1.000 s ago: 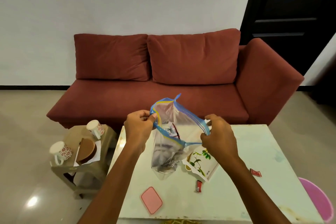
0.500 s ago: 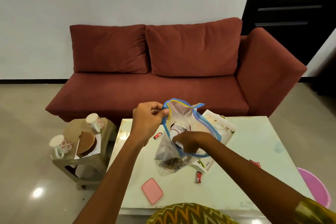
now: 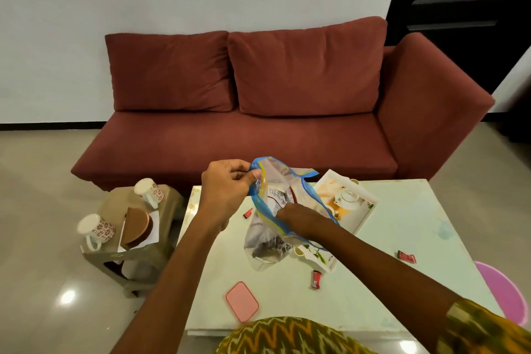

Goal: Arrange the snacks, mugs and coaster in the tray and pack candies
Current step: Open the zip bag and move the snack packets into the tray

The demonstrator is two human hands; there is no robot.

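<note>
A clear zip bag with a blue and yellow rim hangs over the white table. My left hand pinches its rim at the top left. My right hand reaches into the bag's mouth, fingers hidden inside among wrapped snacks. The printed tray lies flat behind the bag. Three red candies lie loose: one by my left wrist, one in front of the tray, one to the right. A pink coaster rests near the front edge. Two floral mugs stand on the stool.
A low beige stool at the table's left also bears a brown round container on white paper. A red sofa stands behind the table. A pink tub sits on the floor at the right.
My right hand let go of the bag's right rim and went down into the bag. The bag dropped lower, uncovering the tray. My left hand keeps its hold on the rim.
</note>
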